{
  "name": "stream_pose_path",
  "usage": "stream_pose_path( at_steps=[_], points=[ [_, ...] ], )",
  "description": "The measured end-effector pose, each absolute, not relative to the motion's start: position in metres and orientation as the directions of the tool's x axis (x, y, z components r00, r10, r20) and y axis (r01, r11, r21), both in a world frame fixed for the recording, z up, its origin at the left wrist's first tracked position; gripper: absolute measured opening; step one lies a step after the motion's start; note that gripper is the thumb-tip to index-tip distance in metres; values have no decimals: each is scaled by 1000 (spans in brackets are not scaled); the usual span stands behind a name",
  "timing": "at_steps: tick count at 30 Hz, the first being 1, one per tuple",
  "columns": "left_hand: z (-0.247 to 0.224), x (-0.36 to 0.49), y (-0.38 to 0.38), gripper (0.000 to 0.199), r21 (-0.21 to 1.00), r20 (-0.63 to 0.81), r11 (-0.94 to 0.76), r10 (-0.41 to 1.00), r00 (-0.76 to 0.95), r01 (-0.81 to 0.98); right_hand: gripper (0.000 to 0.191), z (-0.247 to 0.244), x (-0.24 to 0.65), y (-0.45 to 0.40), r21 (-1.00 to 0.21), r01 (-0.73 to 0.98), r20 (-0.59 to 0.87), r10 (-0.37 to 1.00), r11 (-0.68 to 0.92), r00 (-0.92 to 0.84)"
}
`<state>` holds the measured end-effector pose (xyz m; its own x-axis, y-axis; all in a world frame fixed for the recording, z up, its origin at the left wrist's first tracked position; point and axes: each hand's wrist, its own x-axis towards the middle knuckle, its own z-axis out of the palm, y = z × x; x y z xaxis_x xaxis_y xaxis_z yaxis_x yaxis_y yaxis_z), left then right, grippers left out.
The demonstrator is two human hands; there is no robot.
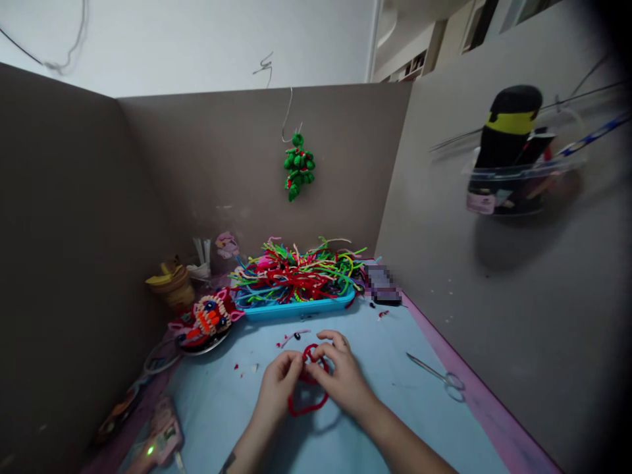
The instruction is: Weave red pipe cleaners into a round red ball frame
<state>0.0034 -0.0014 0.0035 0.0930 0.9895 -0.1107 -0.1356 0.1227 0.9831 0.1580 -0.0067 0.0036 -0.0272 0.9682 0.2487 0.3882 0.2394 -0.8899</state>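
Left hand (pixel 280 380): fingertips pinched on red cord (pixel 309 411)
Right hand (pixel 343 378): pinching it too, outer fingers loosely curled
Scissors (pixel 428 368): on tabletop (pixel 385 368), right

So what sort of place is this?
Probably a craft booth: grey partitions on three sides of a table holding a blue tray heaped with colourful strands, plus scissors.

From my remote position, I held the left hand (pixel 277 382) and right hand (pixel 345 380) close together, fingers bent, thumbs brought toward forefingers; the left forearm (pixel 251 438), darkly marked, and right forearm (pixel 402 438) converged from below.
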Motion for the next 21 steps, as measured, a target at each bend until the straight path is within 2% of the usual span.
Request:
stream_pose_path(
  at_steps=[5, 10, 14, 17, 21],
  points=[
    [5, 6, -4, 34, 956, -87, 108, 992, 87, -272, 10, 2, 153, -9, -900, 344, 269, 962, 267, -42],
    [3, 4, -4, 28, 961, -67, 99, 989, 131, -257, 12, 3, 157, -8, -906, 325, 277, 960, 271, -30],
    [5, 3, -6, 22, 988, -51, 69, 990, 130, -137, 13, 3, 158, -7, -901, 348, 268, 963, 258, -19],
    [9, 2, -7, 12, 1000, 19, -20, 995, 101, 8, 14, 2, 157, -7, -899, 351, 278, 960, 261, -1],
    [11, 2, -8, 8, 988, 94, -103, 992, 80, 113, 15, 2, 155, -8, -891, 356, 296, 955, 281, -13]
  ],
)
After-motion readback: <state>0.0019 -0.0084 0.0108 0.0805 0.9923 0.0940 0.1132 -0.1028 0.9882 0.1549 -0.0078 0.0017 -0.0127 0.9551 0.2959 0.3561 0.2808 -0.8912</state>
